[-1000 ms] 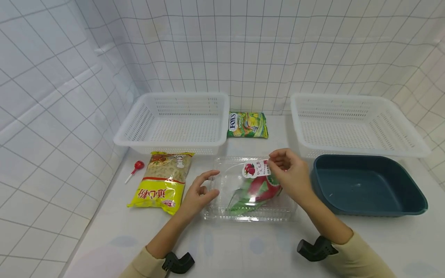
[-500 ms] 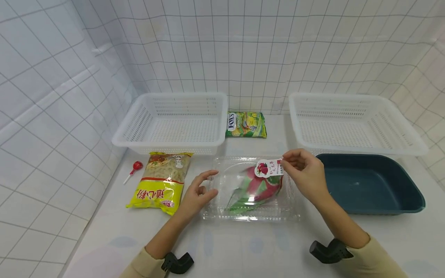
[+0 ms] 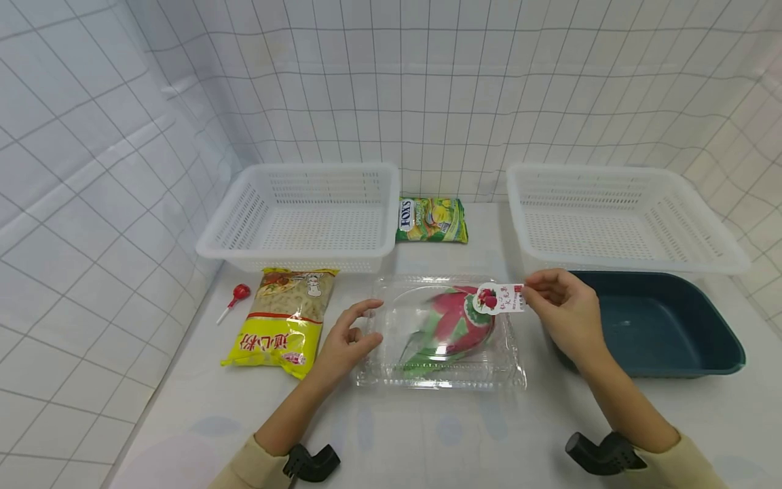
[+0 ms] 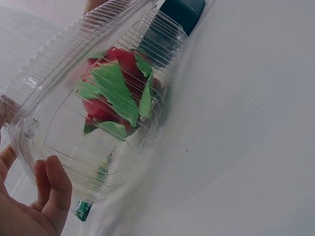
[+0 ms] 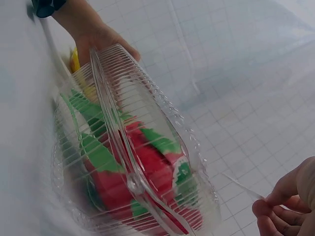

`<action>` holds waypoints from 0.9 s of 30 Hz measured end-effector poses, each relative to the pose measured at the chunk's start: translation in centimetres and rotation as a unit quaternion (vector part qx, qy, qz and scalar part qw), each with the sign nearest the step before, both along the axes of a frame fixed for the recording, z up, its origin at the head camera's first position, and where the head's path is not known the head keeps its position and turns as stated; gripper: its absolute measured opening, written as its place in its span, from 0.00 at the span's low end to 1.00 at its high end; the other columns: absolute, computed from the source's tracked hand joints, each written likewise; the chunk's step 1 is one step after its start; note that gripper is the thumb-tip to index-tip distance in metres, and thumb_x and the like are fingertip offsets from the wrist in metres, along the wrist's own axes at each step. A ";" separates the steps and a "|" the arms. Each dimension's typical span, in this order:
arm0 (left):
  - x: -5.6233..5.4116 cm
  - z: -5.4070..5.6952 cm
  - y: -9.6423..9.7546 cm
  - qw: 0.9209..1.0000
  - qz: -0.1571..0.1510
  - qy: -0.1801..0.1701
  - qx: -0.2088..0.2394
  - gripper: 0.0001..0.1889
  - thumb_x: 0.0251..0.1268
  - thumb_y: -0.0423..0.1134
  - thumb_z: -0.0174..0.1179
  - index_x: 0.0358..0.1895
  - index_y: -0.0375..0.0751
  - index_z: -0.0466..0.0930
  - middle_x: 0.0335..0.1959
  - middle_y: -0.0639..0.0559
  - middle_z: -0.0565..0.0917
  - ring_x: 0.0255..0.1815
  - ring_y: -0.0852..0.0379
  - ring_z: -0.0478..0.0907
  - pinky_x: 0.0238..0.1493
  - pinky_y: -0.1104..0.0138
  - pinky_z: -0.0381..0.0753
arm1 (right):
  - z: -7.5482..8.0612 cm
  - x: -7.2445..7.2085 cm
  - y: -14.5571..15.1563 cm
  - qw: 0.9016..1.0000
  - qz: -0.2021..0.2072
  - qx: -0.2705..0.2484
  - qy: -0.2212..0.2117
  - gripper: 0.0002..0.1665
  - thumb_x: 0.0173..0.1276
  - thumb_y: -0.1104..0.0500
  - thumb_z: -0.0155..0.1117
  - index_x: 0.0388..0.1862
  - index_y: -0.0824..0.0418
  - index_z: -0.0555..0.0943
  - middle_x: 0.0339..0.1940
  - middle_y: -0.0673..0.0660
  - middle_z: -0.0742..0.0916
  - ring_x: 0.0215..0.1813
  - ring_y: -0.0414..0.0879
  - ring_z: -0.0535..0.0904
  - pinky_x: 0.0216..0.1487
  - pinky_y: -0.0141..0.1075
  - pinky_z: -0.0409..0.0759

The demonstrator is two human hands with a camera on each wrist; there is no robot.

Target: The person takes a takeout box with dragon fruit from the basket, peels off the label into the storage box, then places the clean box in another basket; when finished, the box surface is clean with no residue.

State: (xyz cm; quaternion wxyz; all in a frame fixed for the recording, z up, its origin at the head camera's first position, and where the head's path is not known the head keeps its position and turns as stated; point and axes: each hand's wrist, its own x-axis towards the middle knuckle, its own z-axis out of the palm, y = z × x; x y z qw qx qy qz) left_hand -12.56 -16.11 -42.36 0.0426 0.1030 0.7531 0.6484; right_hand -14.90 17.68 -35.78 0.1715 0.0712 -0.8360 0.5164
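A clear plastic clamshell box [image 3: 397,333] lies in the middle of the table, with a red and green dragon fruit [image 3: 449,326] inside. My left hand [image 3: 342,346] holds the box's left end, index finger and thumb spread along its edge. Between thumb and finger, my right hand [image 3: 568,316] pinches the right end of a white label [image 3: 502,298] printed with a dragon fruit. From the head, that label overlaps the box's upper right part. The right wrist view shows the label [image 5: 243,188] edge-on, lifted off the lid, though whether its far tip touches is unclear.
Two white perforated baskets [image 3: 305,261] [image 3: 635,261] stand at the back, a green Fox's candy bag [image 3: 432,220] between them. A yellow pasta bag [image 3: 281,322] and red lollipop [image 3: 241,292] lie left. A dark blue basin [image 3: 666,333] sits close by my right hand.
My right hand has moved rightward, drawing the label from over the lid towards the box's right edge. More of the dragon fruit shows. My left hand stays on the box's left end.
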 end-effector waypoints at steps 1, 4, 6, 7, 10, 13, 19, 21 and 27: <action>0.0 0.0 0.0 1.000 0.000 0.001 0.000 0.26 0.66 0.34 0.59 0.67 0.44 0.69 0.62 0.36 0.64 0.18 0.63 0.61 0.21 0.75 0.63 | 0.0 0.0 0.2 1.000 -0.004 0.000 -0.001 0.09 0.63 0.68 0.68 0.41 0.71 0.81 0.34 0.47 0.85 0.35 0.32 0.80 0.36 0.21 0.77; 0.0 -0.1 0.0 1.000 0.001 0.001 -0.002 0.26 0.66 0.34 0.59 0.67 0.44 0.69 0.62 0.36 0.64 0.18 0.63 0.61 0.21 0.75 0.63 | 0.0 0.1 0.7 1.000 -0.015 -0.002 -0.006 0.10 0.63 0.68 0.67 0.42 0.70 0.81 0.34 0.45 0.84 0.36 0.32 0.80 0.36 0.21 0.77; 0.0 -0.1 0.0 1.000 0.001 0.000 -0.001 0.26 0.66 0.34 0.59 0.67 0.43 0.69 0.62 0.36 0.64 0.18 0.63 0.61 0.21 0.75 0.63 | -0.1 0.2 1.1 1.000 -0.022 -0.002 -0.010 0.10 0.63 0.67 0.67 0.42 0.70 0.81 0.34 0.44 0.84 0.36 0.32 0.80 0.36 0.21 0.77; 0.0 -0.1 0.0 1.000 0.001 0.000 0.000 0.26 0.66 0.34 0.59 0.67 0.43 0.69 0.62 0.36 0.64 0.18 0.63 0.61 0.21 0.75 0.64 | -0.1 0.2 1.3 1.000 -0.024 -0.004 -0.012 0.10 0.63 0.67 0.67 0.43 0.70 0.81 0.34 0.43 0.84 0.36 0.32 0.80 0.36 0.21 0.77; 0.0 -0.2 0.0 1.000 0.001 0.000 0.002 0.26 0.66 0.34 0.59 0.67 0.43 0.69 0.62 0.36 0.64 0.18 0.63 0.61 0.21 0.75 0.64 | -0.3 0.3 1.9 0.999 -0.029 -0.012 -0.019 0.10 0.63 0.67 0.67 0.43 0.71 0.81 0.33 0.42 0.84 0.36 0.32 0.80 0.35 0.21 0.77; 0.0 -0.2 0.0 1.000 0.000 0.001 0.003 0.26 0.66 0.34 0.59 0.67 0.43 0.69 0.62 0.36 0.64 0.18 0.63 0.61 0.21 0.75 0.64 | -0.4 0.3 2.5 0.999 -0.037 -0.017 -0.026 0.10 0.64 0.67 0.67 0.42 0.71 0.80 0.32 0.41 0.84 0.35 0.33 0.80 0.34 0.22 0.78; 0.0 -0.2 0.0 1.000 -0.002 0.002 0.007 0.26 0.66 0.34 0.59 0.67 0.43 0.68 0.62 0.36 0.64 0.18 0.63 0.62 0.21 0.75 0.64 | -0.7 0.2 3.8 0.997 -0.062 -0.030 -0.038 0.09 0.64 0.66 0.67 0.41 0.70 0.80 0.31 0.41 0.84 0.34 0.33 0.81 0.35 0.21 0.78; 0.0 -0.2 0.0 1.000 -0.002 0.002 0.007 0.26 0.66 0.34 0.59 0.67 0.43 0.68 0.62 0.36 0.64 0.18 0.64 0.61 0.21 0.75 0.64 | -0.8 0.1 4.2 0.996 -0.072 -0.039 -0.044 0.09 0.64 0.66 0.67 0.41 0.69 0.80 0.31 0.41 0.84 0.34 0.33 0.81 0.35 0.21 0.78; -0.1 -0.3 0.0 1.000 0.000 0.003 0.001 0.26 0.66 0.34 0.59 0.67 0.43 0.69 0.62 0.36 0.64 0.18 0.63 0.61 0.21 0.75 0.64 | -1.3 -0.4 5.5 0.991 -0.101 -0.060 -0.065 0.06 0.64 0.67 0.66 0.40 0.66 0.81 0.30 0.40 0.84 0.33 0.32 0.80 0.34 0.20 0.78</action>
